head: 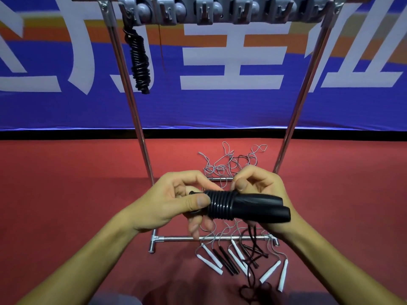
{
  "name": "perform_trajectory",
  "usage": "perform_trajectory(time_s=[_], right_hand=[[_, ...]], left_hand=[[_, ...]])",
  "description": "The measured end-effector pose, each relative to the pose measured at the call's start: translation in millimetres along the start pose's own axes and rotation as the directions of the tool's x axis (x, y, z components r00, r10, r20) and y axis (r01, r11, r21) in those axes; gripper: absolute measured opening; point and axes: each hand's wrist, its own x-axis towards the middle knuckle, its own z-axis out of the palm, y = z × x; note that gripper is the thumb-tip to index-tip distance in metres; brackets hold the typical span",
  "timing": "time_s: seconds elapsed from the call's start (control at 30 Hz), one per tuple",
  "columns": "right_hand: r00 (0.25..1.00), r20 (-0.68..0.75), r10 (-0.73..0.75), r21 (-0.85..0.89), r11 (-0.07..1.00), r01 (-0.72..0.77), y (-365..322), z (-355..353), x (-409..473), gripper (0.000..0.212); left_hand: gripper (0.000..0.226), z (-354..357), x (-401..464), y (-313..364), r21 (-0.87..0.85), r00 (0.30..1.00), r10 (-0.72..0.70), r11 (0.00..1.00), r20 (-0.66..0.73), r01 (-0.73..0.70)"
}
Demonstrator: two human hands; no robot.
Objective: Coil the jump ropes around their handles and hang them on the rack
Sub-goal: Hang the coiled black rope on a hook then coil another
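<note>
The person is holding a pair of black handles (pixel 259 206) side by side, level and crosswise, in front of the rack (pixel 141 137). The left hand (pixel 176 201) is gripping the left end of the pair, its thumb pressing on the first turns of the black rope (pixel 221 205) that is lying in tight coils around the two handles. The right hand (pixel 257 183) is curling over the handles from behind, its thumb and forefinger pinching at the rope just where the coils are ending. The right ends of the handles are sticking out bare past that hand. A loose length of black rope is hanging down from below the handles toward the floor.

A wound black jump rope (pixel 139 60) is already hanging from the hook nearest the left end of the grey hook bar (pixel 224 12) at the top of the rack. The other hooks along the bar are showing nothing on them, apart from a thin dark cord dangling beside the wound rope.

On the red floor (pixel 66 194), between the rack's two upright poles and across its front foot bar, a tangle of uncoiled jump ropes (pixel 231 164) is lying, with white handles (pixel 211 258) and black handles fanning out toward the near edge. A blue banner (pixel 220 106) with large white characters is standing behind the rack.
</note>
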Motion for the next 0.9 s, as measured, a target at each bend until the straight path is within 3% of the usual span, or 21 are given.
perform_trajectory(time_s=[0.07,0.17,0.37,0.67,0.8,0.9], right_hand=[[0.999,-0.045,-0.011,-0.047,0.999,0.009,-1.1,-1.2,-1.7,0.010],[0.999,-0.041,0.020,-0.105,0.994,-0.025,1.7,-3.4,-4.3,0.022],[0.999,0.048,-0.017,-0.345,0.938,0.033,-3.1,-7.8,-4.3,0.037],[0.994,0.018,0.107,0.003,0.994,-0.107,7.2,11.7,-3.8,0.009],[0.988,-0.015,0.155,0.073,0.985,-0.154,12.2,18.3,-6.2,0.062],[0.975,-0.097,0.199,0.178,0.967,-0.180,16.1,23.8,-8.9,0.050]], left_hand=[[0.039,-0.8,0.9,-0.4,-0.017,0.998,0.030,0.999,-0.054,-0.031],[0.041,-5.0,2.3,-0.3,-0.016,0.989,0.055,0.998,-0.138,-0.058],[0.043,-8.0,2.9,-2.0,0.008,0.991,0.049,0.999,-0.122,-0.048],[0.032,2.5,9.4,-4.4,0.108,0.919,0.126,0.990,-0.374,-0.092],[0.028,7.1,12.5,-6.2,0.154,0.901,0.132,0.985,-0.414,-0.073],[0.024,9.0,12.5,-12.6,0.241,0.892,0.174,0.968,-0.417,-0.076]])
